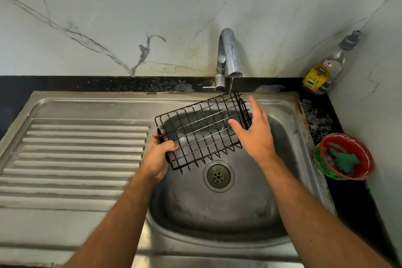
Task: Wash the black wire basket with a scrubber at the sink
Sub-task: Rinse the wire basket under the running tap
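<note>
**Basket held over sink, scrubber off to the right**

Left hand (159,154), fingers clamped on near-left end of black wire basket (202,129); long axis runs up-right toward tap (228,56). Right hand (253,128) empty, fingers apart, nearer the scrubber (341,158) in its bowl on the table

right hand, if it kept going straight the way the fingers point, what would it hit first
The right hand points up and away toward the tap. Its fingers already overlap the black wire basket at its right end, so that likely comes first, though depth is unclear.
</note>
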### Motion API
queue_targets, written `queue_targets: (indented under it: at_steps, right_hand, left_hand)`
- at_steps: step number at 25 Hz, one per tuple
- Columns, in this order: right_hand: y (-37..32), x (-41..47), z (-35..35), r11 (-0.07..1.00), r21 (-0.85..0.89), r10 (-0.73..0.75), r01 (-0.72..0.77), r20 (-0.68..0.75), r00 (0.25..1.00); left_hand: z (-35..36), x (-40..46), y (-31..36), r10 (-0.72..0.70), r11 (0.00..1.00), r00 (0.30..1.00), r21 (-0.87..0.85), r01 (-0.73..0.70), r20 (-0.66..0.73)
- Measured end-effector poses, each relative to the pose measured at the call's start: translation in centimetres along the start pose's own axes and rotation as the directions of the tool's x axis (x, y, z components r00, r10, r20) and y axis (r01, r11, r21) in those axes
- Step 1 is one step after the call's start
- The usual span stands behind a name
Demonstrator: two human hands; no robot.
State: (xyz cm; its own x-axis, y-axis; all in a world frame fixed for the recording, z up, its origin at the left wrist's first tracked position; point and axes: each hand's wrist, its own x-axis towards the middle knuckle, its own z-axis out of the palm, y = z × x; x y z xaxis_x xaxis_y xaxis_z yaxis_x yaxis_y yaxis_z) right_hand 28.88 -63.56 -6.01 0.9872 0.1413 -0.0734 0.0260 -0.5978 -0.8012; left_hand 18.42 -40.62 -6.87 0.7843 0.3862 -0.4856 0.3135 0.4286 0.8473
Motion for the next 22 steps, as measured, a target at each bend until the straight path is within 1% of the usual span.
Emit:
queue_targets:
  at_steps: [1,3,5,7,9,12,13,15,16,17,18,19,20,21,22]
  right_hand:
    - [-0.1,-0.1,0.0,0.994,0.082,0.066,-0.066,0.012,0.998]
    - [0.0,0.0,-0.2,0.982,0.144,0.119,-0.123,0.040,0.992]
    - [0.2,0.1,-0.4,0.962,0.214,0.164,-0.171,0.049,0.985]
    - [0.6,0.1,-0.4,0.935,0.289,0.205,-0.208,0.040,0.978]
    - [0.6,0.1,-0.4,0.921,0.331,0.202,-0.207,0.050,0.978]
    - [0.0,0.3,-0.8,0.919,0.349,0.178,-0.184,0.048,0.983]
    - [-0.7,0.3,-1.2,0.920,0.350,0.176,-0.177,0.034,0.984]
    - [-2.1,0.4,-2.3,0.930,0.335,0.168,-0.154,-0.014,0.986]
    - [-2.7,0.5,-2.8,0.936,0.323,0.162,-0.142,-0.035,0.986]
    - [-3.4,0.6,-3.3,0.941,0.307,0.161,-0.139,-0.046,0.986]
    - [-4.1,0.6,-3.6,0.951,0.276,0.152,-0.137,-0.035,0.988]
    - [-4.7,0.5,-3.6,0.968,0.215,0.131,-0.125,-0.010,0.991]
    - [-5.0,0.2,-3.4,0.988,0.121,0.091,-0.092,0.016,0.996]
    - [-5.4,-0.2,-2.9,0.999,0.018,0.034,-0.035,0.041,0.999]
    - [-5.7,-0.5,-2.5,0.998,-0.051,-0.024,0.027,0.060,0.998]
  left_hand:
    - [-0.1,-0.2,-0.2,-0.035,0.999,0.999,-0.027,0.035,0.006]
    - [-0.2,-0.4,-0.6,-0.100,0.993,0.995,-0.062,0.100,-0.004]
    - [-0.4,-0.2,-0.7,-0.114,0.993,0.993,-0.010,0.114,0.004]
    - [0.1,0.1,-0.3,-0.089,0.992,0.996,0.085,0.088,0.001]
    - [0.9,0.4,0.1,-0.043,0.977,0.998,0.207,0.051,-0.046]
    - [2.2,0.9,0.8,0.054,0.939,0.990,0.344,-0.006,-0.130]
    - [2.7,0.6,1.0,0.092,0.934,0.986,0.355,-0.036,-0.142]
    - [3.8,0.0,1.3,0.162,0.944,0.971,0.315,-0.099,-0.178]
    - [4.4,-0.4,1.5,0.220,0.938,0.954,0.314,-0.149,-0.204]
    - [5.1,-1.0,2.1,0.285,0.916,0.933,0.350,-0.198,-0.217]
    - [5.7,-1.3,2.5,0.361,0.875,0.910,0.413,-0.254,-0.205]
    - [6.3,-1.4,3.2,0.411,0.817,0.900,0.496,-0.294,-0.144]
    - [7.1,-1.5,3.8,0.396,0.760,0.917,0.579,-0.297,-0.049]
    - [8.0,-1.8,4.4,0.305,0.699,0.951,0.666,-0.260,0.052]
    - [8.7,-1.7,4.4,0.205,0.635,0.972,0.740,-0.221,0.114]
